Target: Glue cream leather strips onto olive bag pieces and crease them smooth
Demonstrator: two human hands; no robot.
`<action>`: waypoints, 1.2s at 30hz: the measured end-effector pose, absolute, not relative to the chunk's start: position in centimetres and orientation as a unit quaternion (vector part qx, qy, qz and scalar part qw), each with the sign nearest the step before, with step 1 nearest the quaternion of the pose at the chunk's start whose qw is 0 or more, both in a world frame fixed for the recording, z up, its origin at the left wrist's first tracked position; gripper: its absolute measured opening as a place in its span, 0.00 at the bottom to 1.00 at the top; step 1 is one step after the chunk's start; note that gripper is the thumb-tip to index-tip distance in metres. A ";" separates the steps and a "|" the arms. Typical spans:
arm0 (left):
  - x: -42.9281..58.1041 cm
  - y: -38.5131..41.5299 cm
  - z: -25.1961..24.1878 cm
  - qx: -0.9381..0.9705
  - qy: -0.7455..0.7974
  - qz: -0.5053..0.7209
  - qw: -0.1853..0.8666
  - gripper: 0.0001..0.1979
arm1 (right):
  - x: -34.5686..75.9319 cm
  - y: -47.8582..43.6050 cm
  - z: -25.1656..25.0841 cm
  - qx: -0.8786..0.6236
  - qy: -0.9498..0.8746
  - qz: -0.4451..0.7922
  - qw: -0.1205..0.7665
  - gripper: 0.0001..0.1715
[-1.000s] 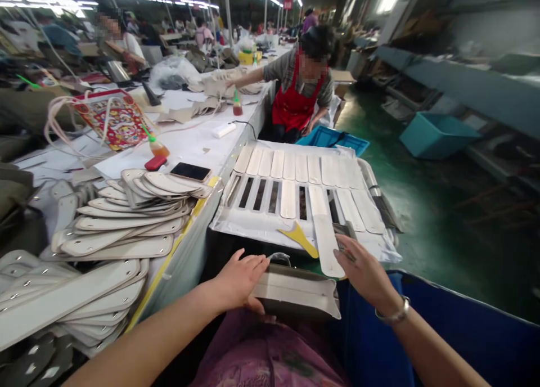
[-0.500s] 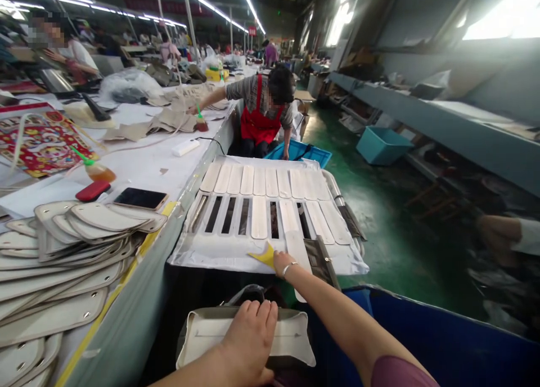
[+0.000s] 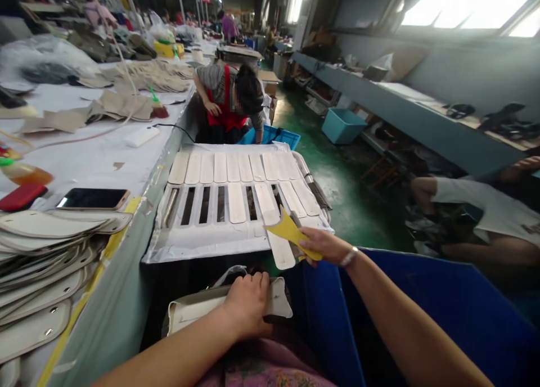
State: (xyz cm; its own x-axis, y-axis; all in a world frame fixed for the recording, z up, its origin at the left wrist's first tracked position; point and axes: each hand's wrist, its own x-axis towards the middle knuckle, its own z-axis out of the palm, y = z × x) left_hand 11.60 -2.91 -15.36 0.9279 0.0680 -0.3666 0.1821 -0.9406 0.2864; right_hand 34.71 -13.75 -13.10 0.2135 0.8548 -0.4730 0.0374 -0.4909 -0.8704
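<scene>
Your right hand (image 3: 327,244) pinches one flat yellow tool (image 3: 291,230), notched at its far left end; your left hand (image 3: 248,300) covers one pale-faced piece (image 3: 199,308), its grip unclear.

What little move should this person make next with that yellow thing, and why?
Probably bring the yellow tool down toward the pale-faced piece near the lap: the right hand grips the tool, which is apart from that piece, while the left hand lies on the piece, seemingly steadying it.
</scene>
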 end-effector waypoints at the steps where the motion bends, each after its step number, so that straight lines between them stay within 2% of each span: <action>1: 11.7 -3.1 -15.4 0.970 0.062 -0.176 0.155 0.50 | 34.6 -16.3 -12.1 -0.660 -0.318 0.569 0.374 0.20; 5: 11.9 -2.5 -14.9 0.963 0.047 -0.195 0.183 0.51 | 32.9 -22.5 -11.5 -0.601 -0.226 0.698 0.317 0.23; 8: 12.5 -0.3 -13.9 0.917 0.016 -0.266 0.296 0.58 | 31.7 -22.2 -13.1 -0.613 -0.220 0.725 0.225 0.23; 10: 13.2 1.3 -13.5 0.855 0.007 -0.328 0.402 0.56 | 31.4 -20.5 -13.8 -0.634 -0.250 0.716 0.149 0.21; 13: 14.5 3.0 -14.1 0.694 0.063 -0.363 0.619 0.41 | 31.4 -17.5 -13.7 -0.678 -0.376 0.630 0.048 0.17; 16: 15.3 3.4 -15.8 0.520 0.225 -0.320 0.760 0.40 | 31.6 -14.8 -13.4 -0.718 -0.514 0.469 -0.006 0.15; 19: 15.9 3.2 -17.0 0.426 0.333 -0.255 0.802 0.40 | 31.0 -13.1 -13.8 -0.770 -0.504 0.391 -0.019 0.24; 22: 16.4 2.7 -17.3 0.374 0.332 -0.230 0.835 0.37 | 30.1 -12.3 -14.8 -0.821 -0.491 0.291 -0.017 0.30; 25: 16.7 2.1 -17.4 0.375 0.284 -0.263 0.842 0.32 | 29.5 -12.1 -15.9 -0.808 -0.556 0.195 0.013 0.26; 28: 16.6 1.7 -17.6 0.425 0.272 -0.244 0.828 0.26 | 29.7 -12.1 -17.0 -0.769 -0.620 0.148 0.050 0.23; 32: 16.1 1.8 -17.4 0.503 0.276 -0.236 0.785 0.21 | 30.1 -12.2 -18.0 -0.724 -0.676 0.110 0.077 0.24; 36: 15.8 1.8 -16.9 0.557 0.248 -0.277 0.743 0.20 | 30.1 -12.3 -18.2 -0.701 -0.702 0.098 0.081 0.25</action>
